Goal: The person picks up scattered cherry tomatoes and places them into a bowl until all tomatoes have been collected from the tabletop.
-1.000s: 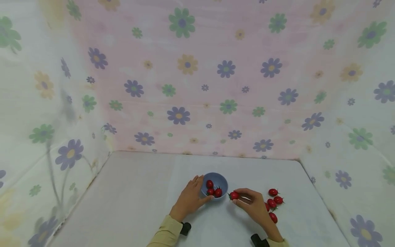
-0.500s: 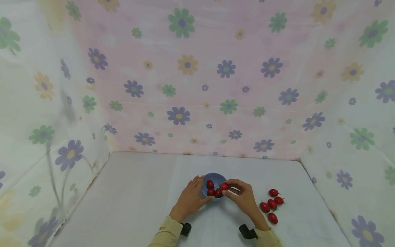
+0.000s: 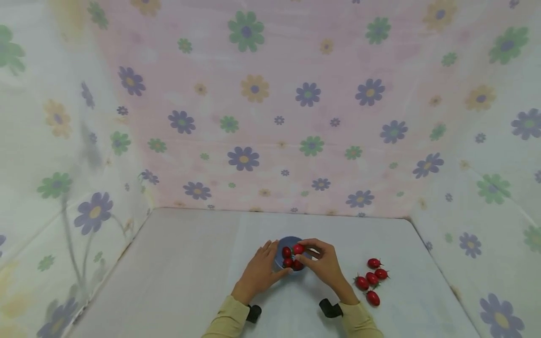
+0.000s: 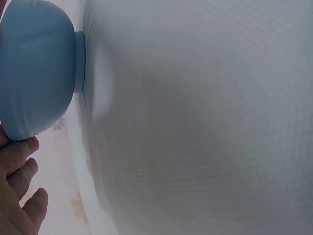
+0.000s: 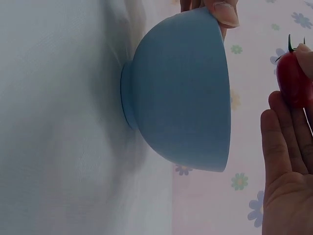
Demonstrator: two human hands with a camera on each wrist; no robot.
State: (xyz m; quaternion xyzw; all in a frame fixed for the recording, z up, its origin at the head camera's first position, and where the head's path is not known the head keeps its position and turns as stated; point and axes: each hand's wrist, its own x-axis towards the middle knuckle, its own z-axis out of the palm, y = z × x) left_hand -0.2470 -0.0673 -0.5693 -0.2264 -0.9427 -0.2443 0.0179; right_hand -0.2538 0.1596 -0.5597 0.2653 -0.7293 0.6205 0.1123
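Note:
A small blue bowl [image 3: 289,241] stands upright on the white tabletop. My left hand [image 3: 258,273] holds it from the left side, its thumb at the near rim; the right wrist view shows that thumb over the edge of the bowl [image 5: 183,93]. Above the bowl's opening, my right hand [image 3: 324,265] pinches a cherry tomato [image 3: 298,249] between thumb and fingertips. This red tomato [image 5: 292,81] with its green stem is raised clear of the rim in the right wrist view. Several cherry tomatoes [image 3: 286,252] lie inside the bowl, partly hidden by the right hand.
A loose group of several cherry tomatoes [image 3: 372,278] lies on the table [image 3: 190,277] to the right of the right forearm. Flower-patterned cloth [image 3: 270,108] hangs behind the table and along both sides. Each wrist carries a black camera mount [image 3: 330,308].
My right hand has moved left with the cherry tomato, from beside the bowl to above it. The left hand has stayed on the bowl.

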